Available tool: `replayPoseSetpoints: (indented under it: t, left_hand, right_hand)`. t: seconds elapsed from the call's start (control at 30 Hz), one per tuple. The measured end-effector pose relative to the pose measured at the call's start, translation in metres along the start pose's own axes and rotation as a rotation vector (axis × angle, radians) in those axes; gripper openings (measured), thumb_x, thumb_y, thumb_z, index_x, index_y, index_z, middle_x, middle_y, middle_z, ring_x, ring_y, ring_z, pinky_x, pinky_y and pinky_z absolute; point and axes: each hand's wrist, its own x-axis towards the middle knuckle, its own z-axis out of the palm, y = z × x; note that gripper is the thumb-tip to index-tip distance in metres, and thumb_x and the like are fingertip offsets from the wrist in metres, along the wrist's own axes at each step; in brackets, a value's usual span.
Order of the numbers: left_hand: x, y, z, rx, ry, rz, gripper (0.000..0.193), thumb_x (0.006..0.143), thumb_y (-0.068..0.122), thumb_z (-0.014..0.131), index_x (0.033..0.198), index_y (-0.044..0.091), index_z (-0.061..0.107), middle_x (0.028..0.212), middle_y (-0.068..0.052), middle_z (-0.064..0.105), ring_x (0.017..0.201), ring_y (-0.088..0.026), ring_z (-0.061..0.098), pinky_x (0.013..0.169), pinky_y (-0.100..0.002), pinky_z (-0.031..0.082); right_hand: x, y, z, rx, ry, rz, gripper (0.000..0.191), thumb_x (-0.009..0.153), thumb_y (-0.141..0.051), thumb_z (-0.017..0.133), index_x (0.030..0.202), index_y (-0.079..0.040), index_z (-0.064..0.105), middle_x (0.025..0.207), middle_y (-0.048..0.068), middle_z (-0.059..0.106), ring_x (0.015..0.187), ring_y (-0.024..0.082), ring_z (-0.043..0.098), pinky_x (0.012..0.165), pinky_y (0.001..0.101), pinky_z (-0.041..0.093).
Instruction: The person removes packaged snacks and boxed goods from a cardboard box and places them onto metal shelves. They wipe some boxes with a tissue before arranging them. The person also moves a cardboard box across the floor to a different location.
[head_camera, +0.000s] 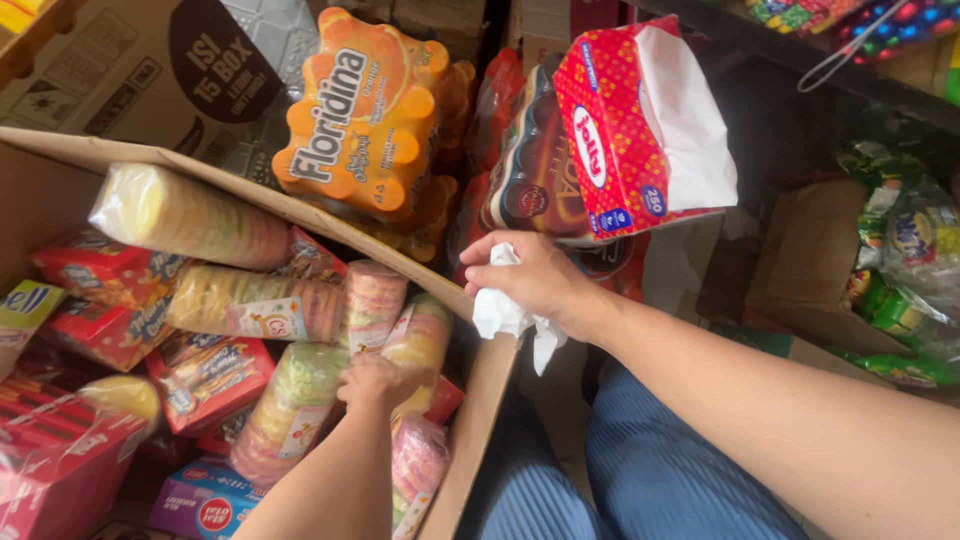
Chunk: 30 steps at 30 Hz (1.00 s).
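While goods crowd round, cardboard box (470, 440) holds biscuit rolls (290, 410).

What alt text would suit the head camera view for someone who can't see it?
A person's left hand grips a clear sleeve of round wafers inside a cardboard box of snack packets, while the right hand clutches a crumpled white tissue at the box's edge.

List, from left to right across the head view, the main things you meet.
Red packets → left hand on a biscuit roll → right hand holding white tissue → tissue pack → green packets.
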Motion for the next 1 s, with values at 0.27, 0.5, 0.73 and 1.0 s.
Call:
replayPoseSetpoints:
  t: [0.27, 0.5, 0.73, 1.0]
  left_hand:
    - [0.025, 0.029, -0.068, 0.031, -0.350, 0.316, 0.080, 0.064, 0.057, 0.072, 0.139, 0.030, 0.067, 0.138, -0.010, 0.065, 0.126, -0.026, 0.061, 0.099, -0.045, 0.050]
    - [0.002, 0.027, -0.134, -0.157, -0.733, 0.203, 0.063, 0.085, 0.068, 0.056, 0.129, 0.024, 0.063, 0.121, -0.003, 0.067, 0.096, -0.023, 0.052, 0.081, -0.043, 0.047]
    - [0.024, -0.031, -0.115, -0.700, -0.688, 0.298, 0.060, 0.072, 0.035, 0.075, 0.130, 0.023, 0.066, 0.123, 0.000, 0.066, 0.114, -0.019, 0.058, 0.095, -0.045, 0.049]
    - [0.045, -0.055, -0.067, 0.286, 0.136, 0.028, 0.119, 0.062, 0.043, 0.099, 0.154, 0.021, 0.026, 0.158, -0.024, 0.027, 0.146, -0.048, 0.022, 0.111, -0.068, 0.025]
  right_hand:
    - [0.002, -0.003, 0.039, -0.611, -0.211, -0.397, 0.077, 0.067, -0.028, 0.089, 0.137, -0.015, 0.059, 0.119, 0.010, 0.071, 0.102, 0.023, 0.072, 0.084, 0.0351, 0.058]
    - [-0.010, -0.016, 0.078, -1.018, -0.146, -0.547, 0.123, 0.056, -0.040, 0.090, 0.158, -0.026, 0.023, 0.141, 0.013, 0.054, 0.096, 0.037, 0.070, 0.078, 0.0483, 0.057]
    - [-0.009, -0.019, 0.068, -1.077, -0.047, -0.538, 0.097, 0.065, -0.040, 0.083, 0.148, -0.021, 0.037, 0.127, 0.014, 0.062, 0.078, 0.040, 0.071, 0.066, 0.0526, 0.058]
    - [-0.016, -0.021, 0.070, -0.847, 0.119, -0.522, 0.095, 0.063, -0.042, 0.087, 0.144, -0.021, 0.043, 0.122, 0.009, 0.066, 0.092, 0.037, 0.072, 0.077, 0.0491, 0.059]
